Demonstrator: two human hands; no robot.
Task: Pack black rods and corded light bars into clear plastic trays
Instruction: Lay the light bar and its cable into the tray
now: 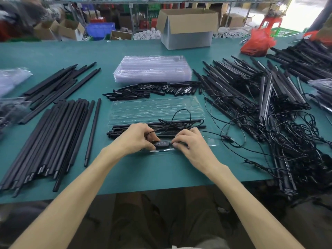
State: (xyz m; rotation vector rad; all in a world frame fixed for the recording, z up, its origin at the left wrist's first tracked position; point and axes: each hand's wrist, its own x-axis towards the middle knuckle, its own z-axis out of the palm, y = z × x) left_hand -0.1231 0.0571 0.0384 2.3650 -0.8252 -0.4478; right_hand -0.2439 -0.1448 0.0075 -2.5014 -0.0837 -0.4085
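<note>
1. While the person is sitting at the green desk [161,169], both hands are working over the near edge of an open clear tray [154,109]; the left hand [136,139] is pinching the left end of a small black controller [161,143] between thumb and fingers; the right hand [192,146] is pinching the wire at the controller's right end, fingers curled.
2. Black rods [188,126] are lying lengthwise across the tray just behind the hands; a cord [182,109] is looping over them and trailing off to the right.
3. A stack of clear trays [152,69] is sitting farther back; short black pieces [156,89] are lying between it and the open tray.
4. Long black rods [53,137] are lying in rows on the left; a tangled pile of corded light bars [260,105] is spreading over the right side.
5. A cardboard box [188,27] and a red bag [256,42] are standing at the far edge.
</note>
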